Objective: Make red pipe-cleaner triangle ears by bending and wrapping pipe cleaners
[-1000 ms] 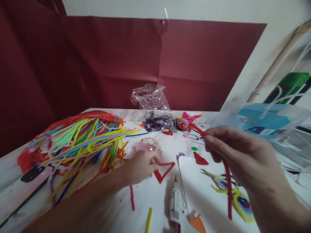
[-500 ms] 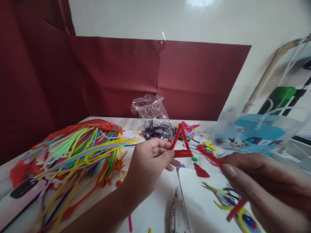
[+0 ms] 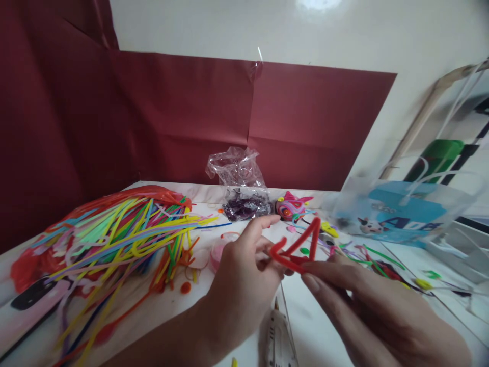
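A red pipe cleaner shape (image 3: 315,239), with a triangular point at the top and a curved end at the left, is raised over the table. My right hand (image 3: 374,306) pinches it between thumb and forefinger at its lower side. Just left of it is my left hand (image 3: 244,280), with its index finger lifted and its other fingers curled behind the red piece; whether they grip it is hidden. Below the hands a white glue gun (image 3: 280,336) lies on white paper.
A heap of colourful pipe cleaners (image 3: 126,229) covers the left side. Further back are a clear plastic bag (image 3: 244,191) and a pink figure (image 3: 292,206). A blue and white bag (image 3: 405,211) stands at the right, near loose scraps.
My right hand has moved left to my left hand and now pinches the red shape. The triangle has come lower and turned. My left index finger has lifted away from the thumb.
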`<state>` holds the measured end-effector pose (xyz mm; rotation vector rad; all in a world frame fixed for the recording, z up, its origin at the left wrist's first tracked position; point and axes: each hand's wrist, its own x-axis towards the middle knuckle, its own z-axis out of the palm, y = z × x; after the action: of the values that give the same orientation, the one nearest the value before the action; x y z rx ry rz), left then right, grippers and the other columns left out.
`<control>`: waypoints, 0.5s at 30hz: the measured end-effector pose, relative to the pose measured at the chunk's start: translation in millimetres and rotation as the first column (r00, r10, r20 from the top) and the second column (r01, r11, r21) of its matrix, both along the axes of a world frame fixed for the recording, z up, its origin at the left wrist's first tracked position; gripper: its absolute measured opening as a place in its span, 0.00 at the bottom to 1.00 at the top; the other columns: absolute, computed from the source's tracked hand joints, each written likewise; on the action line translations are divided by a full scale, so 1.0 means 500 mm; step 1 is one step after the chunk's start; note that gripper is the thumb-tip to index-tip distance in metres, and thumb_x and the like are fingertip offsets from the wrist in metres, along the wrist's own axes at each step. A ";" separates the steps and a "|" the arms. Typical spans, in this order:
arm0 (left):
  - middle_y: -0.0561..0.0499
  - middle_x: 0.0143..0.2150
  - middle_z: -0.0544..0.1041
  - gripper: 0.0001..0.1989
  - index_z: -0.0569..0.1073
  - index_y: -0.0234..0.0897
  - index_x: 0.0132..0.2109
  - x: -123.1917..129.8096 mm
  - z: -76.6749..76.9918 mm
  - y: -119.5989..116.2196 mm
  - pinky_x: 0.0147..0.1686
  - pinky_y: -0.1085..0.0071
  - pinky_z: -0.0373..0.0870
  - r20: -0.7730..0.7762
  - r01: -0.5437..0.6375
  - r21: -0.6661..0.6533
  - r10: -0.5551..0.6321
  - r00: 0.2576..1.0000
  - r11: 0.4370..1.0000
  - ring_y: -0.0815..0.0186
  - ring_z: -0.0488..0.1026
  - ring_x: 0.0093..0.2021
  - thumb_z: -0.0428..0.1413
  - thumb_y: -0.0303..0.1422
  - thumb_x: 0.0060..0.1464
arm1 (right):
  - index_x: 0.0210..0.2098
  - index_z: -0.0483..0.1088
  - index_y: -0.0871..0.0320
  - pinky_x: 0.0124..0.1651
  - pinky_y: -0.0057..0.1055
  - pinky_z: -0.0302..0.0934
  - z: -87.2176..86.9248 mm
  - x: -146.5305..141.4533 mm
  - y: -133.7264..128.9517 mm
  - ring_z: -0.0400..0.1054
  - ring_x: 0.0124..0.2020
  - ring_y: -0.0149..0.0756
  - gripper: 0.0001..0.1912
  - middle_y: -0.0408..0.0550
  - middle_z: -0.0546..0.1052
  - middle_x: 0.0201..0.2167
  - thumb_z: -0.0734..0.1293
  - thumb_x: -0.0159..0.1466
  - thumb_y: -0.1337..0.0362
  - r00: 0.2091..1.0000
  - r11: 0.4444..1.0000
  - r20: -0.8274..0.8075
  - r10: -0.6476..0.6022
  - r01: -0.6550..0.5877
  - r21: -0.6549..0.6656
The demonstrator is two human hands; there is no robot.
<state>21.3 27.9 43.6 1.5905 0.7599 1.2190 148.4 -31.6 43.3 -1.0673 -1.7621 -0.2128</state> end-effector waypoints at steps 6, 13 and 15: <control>0.55 0.32 0.78 0.27 0.63 0.45 0.55 0.000 -0.004 -0.003 0.32 0.76 0.71 0.025 0.052 0.012 -0.052 0.998 0.999 0.69 0.75 0.33 0.53 0.21 0.47 | 0.35 0.69 0.52 0.23 0.23 0.61 -0.007 0.000 0.008 0.69 0.19 0.30 0.05 0.40 0.76 0.23 0.63 0.61 0.69 0.999 0.999 0.003 -0.046 0.047 -0.004; 0.56 0.26 0.76 0.17 0.69 0.39 0.45 0.000 -0.001 -0.006 0.31 0.77 0.70 -0.043 -0.024 0.103 0.028 0.999 0.994 0.71 0.74 0.28 0.52 0.21 0.47 | 0.28 0.69 0.56 0.20 0.23 0.57 -0.010 0.007 0.019 0.65 0.16 0.28 0.09 0.41 0.73 0.18 0.60 0.63 0.66 0.995 0.992 0.018 -0.100 0.101 -0.072; 0.56 0.26 0.76 0.14 0.69 0.38 0.43 0.001 0.001 -0.005 0.30 0.78 0.70 -0.018 -0.030 0.081 0.031 0.999 0.996 0.72 0.74 0.28 0.52 0.21 0.48 | 0.28 0.69 0.57 0.20 0.24 0.56 -0.006 0.009 0.017 0.65 0.16 0.28 0.09 0.41 0.73 0.18 0.60 0.63 0.66 0.991 0.992 0.062 -0.118 0.120 -0.038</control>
<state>21.6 25.5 44.0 1.6636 0.7579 1.2726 152.7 -23.2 40.3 -1.2086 -1.7637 -0.2857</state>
